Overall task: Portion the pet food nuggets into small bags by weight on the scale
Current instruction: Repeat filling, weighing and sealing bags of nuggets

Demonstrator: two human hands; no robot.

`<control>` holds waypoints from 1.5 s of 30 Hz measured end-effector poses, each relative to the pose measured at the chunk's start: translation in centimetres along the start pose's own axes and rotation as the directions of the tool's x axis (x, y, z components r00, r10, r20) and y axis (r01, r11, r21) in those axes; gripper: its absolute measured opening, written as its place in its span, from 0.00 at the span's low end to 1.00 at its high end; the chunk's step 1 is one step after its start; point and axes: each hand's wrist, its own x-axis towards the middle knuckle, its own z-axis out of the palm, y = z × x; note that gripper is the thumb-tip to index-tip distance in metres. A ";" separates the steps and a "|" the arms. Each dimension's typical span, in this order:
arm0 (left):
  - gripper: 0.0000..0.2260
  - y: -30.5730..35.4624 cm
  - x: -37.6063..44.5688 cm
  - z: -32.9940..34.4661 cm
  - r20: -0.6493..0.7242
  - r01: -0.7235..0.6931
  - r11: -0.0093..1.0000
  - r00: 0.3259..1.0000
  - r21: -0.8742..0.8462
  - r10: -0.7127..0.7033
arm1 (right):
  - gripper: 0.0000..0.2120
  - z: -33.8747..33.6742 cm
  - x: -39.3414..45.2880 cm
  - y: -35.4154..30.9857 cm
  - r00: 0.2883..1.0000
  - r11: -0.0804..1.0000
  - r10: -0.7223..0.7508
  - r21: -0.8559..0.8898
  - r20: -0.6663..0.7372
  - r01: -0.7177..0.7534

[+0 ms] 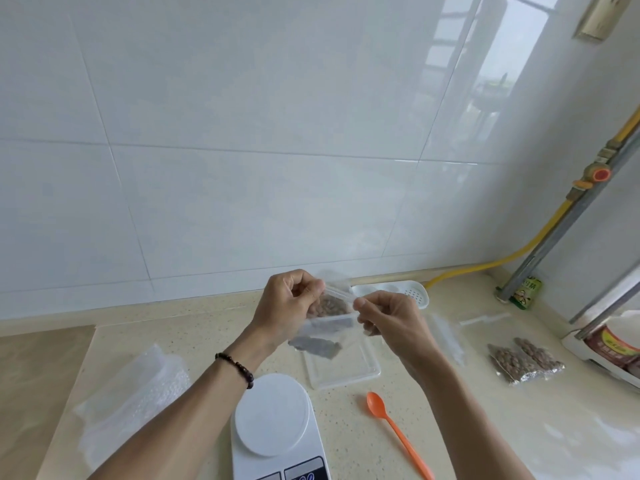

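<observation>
A small clear zip bag holding brown nuggets hangs in the air above the counter. My left hand pinches its top left corner and my right hand pinches its top right end along the zip strip. Below the bag lies a clear plastic tray with a silvery food pouch at its far edge. The white scale stands near me with nothing on its round plate. An orange spoon lies on the counter to the right of the scale.
Two filled nugget bags lie at the right. A pile of empty clear bags sits at the left. A white dish stands by the wall, with a green can and a large food bag at far right.
</observation>
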 end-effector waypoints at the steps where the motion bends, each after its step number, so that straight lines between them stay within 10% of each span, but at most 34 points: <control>1: 0.09 0.1 0.0 0.1 0.014 0.010 1.000 1.000 -0.006 -0.010 | 0.11 -0.1 0.1 0.0 0.999 0.996 -0.009 -0.092 -0.034 0.006; 15: 0.11 1.0 0.4 1.5 0.159 -0.115 0.986 0.983 0.123 0.094 | 0.07 0.0 0.3 -1.9 0.992 0.935 -0.111 -0.345 -0.067 0.081; 24: 0.09 0.9 1.1 1.5 0.140 -0.078 0.989 0.988 0.126 0.060 | 0.07 -2.2 0.2 -0.4 0.999 1.000 -0.025 -0.018 -0.044 0.024; 30: 0.08 1.0 1.5 3.7 0.317 -0.031 0.987 0.948 0.161 -0.022 | 0.09 -4.0 0.5 0.6 0.992 0.965 -0.012 -0.261 -0.128 -0.022; 45: 0.07 -0.1 6.6 20.0 0.405 0.032 0.998 0.913 0.055 -0.052 | 0.14 -17.4 1.4 8.8 0.983 0.992 0.125 0.044 -0.135 -0.120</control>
